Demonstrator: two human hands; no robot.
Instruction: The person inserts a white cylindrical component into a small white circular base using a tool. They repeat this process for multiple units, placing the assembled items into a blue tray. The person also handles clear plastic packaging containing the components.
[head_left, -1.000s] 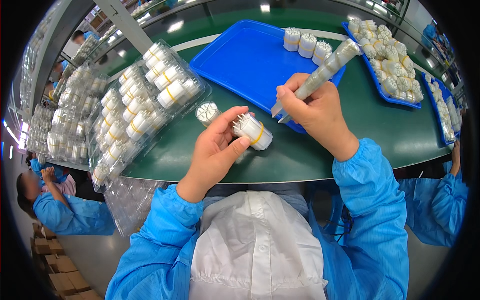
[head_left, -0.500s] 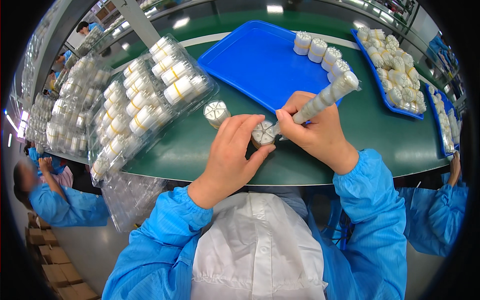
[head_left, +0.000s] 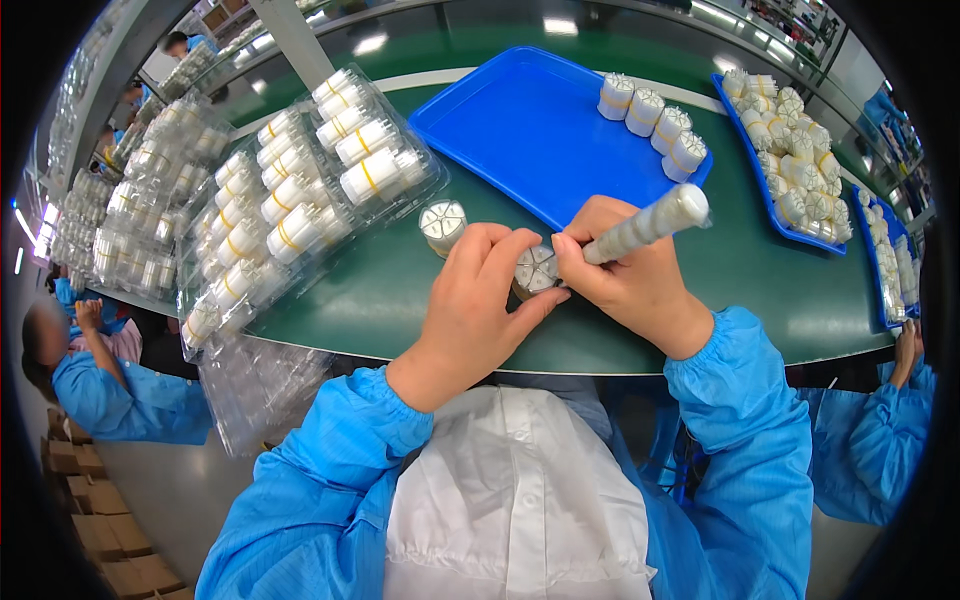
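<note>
Left hand (head_left: 472, 308): and there it was, clamped round 1 white bundle (head_left: 537, 267), seemingly steadying it face-up at the green table (head_left: 375, 305)
Right hand (head_left: 632, 285): closed pen-style on a wrapped tool (head_left: 645, 230), likely for fine control, the tip hidden beside the bundle
2nd bundle (head_left: 442, 225): stood just past the left fingertips, handily near
Blue tray (head_left: 500, 125): 4 upright bundles (head_left: 671, 127) lined its right side, presumably kept in order

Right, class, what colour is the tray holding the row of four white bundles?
The tray is plain bright blue, seen best in the head view.
</note>
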